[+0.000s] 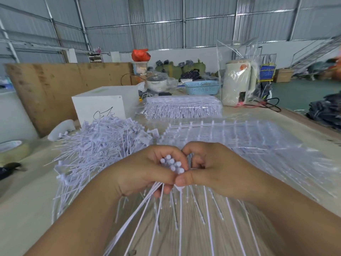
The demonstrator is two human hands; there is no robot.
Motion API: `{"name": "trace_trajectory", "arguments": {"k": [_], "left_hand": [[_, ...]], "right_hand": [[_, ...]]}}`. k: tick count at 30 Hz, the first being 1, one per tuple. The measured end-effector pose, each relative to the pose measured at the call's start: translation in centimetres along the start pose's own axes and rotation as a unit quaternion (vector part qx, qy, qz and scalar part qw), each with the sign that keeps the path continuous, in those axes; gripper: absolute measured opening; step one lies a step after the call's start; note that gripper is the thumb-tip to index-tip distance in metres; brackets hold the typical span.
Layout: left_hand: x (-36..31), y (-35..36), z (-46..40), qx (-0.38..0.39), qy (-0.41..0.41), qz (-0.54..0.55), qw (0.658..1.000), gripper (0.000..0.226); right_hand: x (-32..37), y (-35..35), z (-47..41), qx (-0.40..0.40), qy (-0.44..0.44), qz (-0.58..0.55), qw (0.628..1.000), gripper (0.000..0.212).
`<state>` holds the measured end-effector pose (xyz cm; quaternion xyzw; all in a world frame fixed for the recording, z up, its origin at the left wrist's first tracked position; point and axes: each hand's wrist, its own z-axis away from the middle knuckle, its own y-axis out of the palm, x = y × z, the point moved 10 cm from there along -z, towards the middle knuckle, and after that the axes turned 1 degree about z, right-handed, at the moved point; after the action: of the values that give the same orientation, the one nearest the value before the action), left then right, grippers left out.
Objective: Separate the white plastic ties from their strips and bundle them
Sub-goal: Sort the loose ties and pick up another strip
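My left hand [145, 172] grips a small bundle of white plastic ties [173, 166], heads up, with their long tails fanning down toward me. My right hand [212, 170] meets it from the right, thumb pinching a tie head at the bundle. Under and beyond the right hand lies a strip of ties [230, 137] in clear plastic, its tails spreading over the table. A heap of loose white pieces [103, 145] is piled to the left of my hands.
A wrapped pack of tie strips [182, 107] lies farther back, beside a white box [103, 106]. Behind are a blue basket [203, 87], a pot, and a cream appliance [238, 84] with cables. A tape roll [13, 150] sits at the far left. Plywood boards stand at left.
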<state>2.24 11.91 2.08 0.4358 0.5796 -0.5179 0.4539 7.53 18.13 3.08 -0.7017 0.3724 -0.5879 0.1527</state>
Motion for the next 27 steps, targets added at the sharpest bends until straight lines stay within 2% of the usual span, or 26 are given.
{"name": "trace_trajectory", "arguments": {"k": [3,6,10,14,16,20,27], "left_hand": [[-0.1,-0.2,-0.2,-0.015,0.011,-0.001,1.0,0.02],[-0.2,-1.1,-0.5,-0.058,0.027,-0.007,0.998,0.02],[-0.6,-1.5,-0.5,-0.086,0.048,-0.016,0.995,0.021],[-0.9,-1.2,-0.5,-0.081,0.058,-0.03,0.995,0.013],[-1.0,-1.2,-0.4,-0.084,0.06,-0.03,0.994,0.015],[-1.4,-1.8,-0.3,-0.129,0.073,-0.055,0.987,0.021],[-3.0,-2.9,0.3,-0.196,0.137,-0.012,0.971,0.032]], "right_hand": [[-0.8,-1.0,0.0,-0.038,0.025,0.042,0.998,0.033],[-1.0,-1.7,0.0,-0.05,0.033,0.07,0.996,0.039],[-0.9,-2.0,0.2,-0.015,0.028,0.04,0.999,0.029],[-0.5,-1.8,0.6,0.05,0.028,0.021,0.998,0.018],[-0.3,-1.8,0.7,0.057,0.025,0.028,0.998,0.018],[0.2,-2.0,0.5,0.017,0.009,0.045,0.999,0.023],[0.7,-3.1,0.3,-0.107,-0.01,-0.003,0.994,0.028]]}}
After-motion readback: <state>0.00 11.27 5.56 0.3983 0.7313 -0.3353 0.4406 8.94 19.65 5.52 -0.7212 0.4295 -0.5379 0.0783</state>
